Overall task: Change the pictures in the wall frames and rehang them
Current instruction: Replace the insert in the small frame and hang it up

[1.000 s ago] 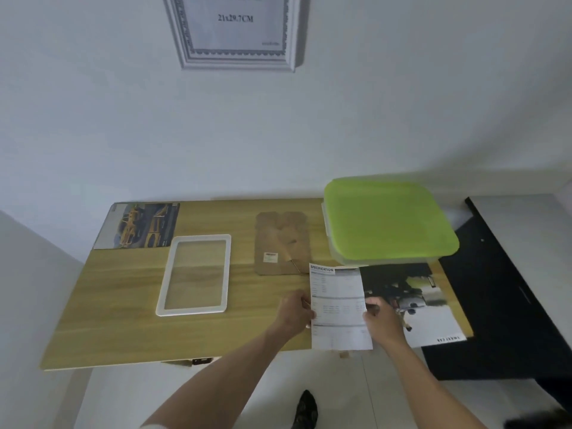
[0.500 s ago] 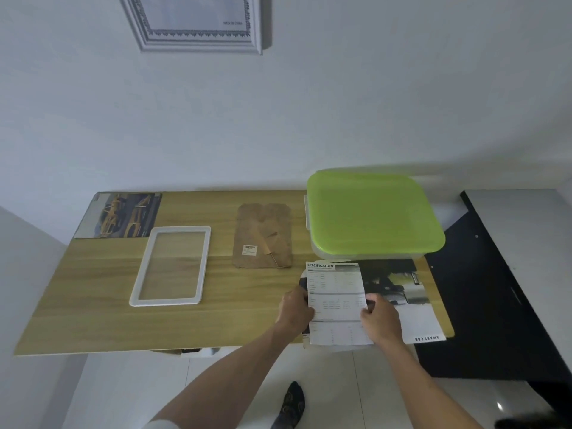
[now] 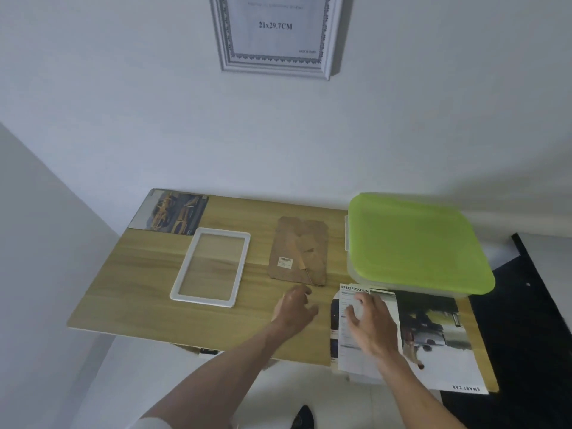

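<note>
So a second ago both hands were pinching the sides of that printed sheet (image 3: 362, 332) at the near edge of the worktop (image 3: 148, 292). Now the left hand (image 3: 295, 309) has let go and sits at about 9 o'clock from the sheet, just over the bare wood, fingers loosely spread and holding nothing that I can see. The right hand (image 3: 370, 325) has shifted on top of the sheet, palm down with fingers splayed, lying flat on the paper rather than gripping it. The view has also tilted up, so more of the wall frame shows.

Readable stuff: the sheet is headed "SPECIFICATION", the rest of its print is too small. It lies on a car poster (image 3: 439, 339) whose bottom edge says "SMART CAR", upside down from where I stand. The silver frame on the wall (image 3: 275, 35), at 12 o'clock high above the worktop, has an insert reading "21x29.7CM". The brown backing board (image 3: 298, 250) has a small white sticker I can't read.

The empty white frame (image 3: 210, 267) lies flat at roughly 10 o'clock from the left hand, with the backing board just beyond that hand at 12. Another car picture (image 3: 170, 213) lies in the far left corner. A box with a green lid (image 3: 414, 243) sits at 1 o'clock from the right hand, its near edge over the top of the poster.
</note>
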